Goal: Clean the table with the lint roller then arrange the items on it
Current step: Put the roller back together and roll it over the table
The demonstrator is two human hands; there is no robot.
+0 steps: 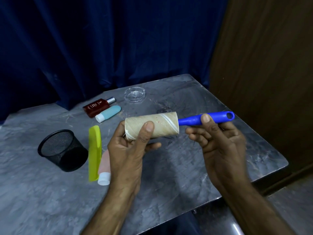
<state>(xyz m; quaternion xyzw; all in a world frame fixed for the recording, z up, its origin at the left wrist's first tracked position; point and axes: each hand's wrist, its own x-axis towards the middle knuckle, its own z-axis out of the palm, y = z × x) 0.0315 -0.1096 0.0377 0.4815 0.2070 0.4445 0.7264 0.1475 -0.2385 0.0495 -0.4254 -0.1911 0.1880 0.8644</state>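
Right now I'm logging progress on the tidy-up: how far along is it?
Early. Nothing looks finished: hairs and specks lie on the table. In hand: the lint roller, left hand on its roll, right hand on the blue handle, held above the surface. Left: rolling, then arranging the mesh cup, green comb, pink tube, blue tube, brown bottle and glass ashtray.

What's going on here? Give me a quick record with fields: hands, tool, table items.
left hand: grips the brown roll of the lint roller
right hand: holds its blue handle
table: grey, hairs and specks visible
lying down: red bottle, blue tube, green comb, pink tube
upright: mesh cup
far edge: glass ashtray
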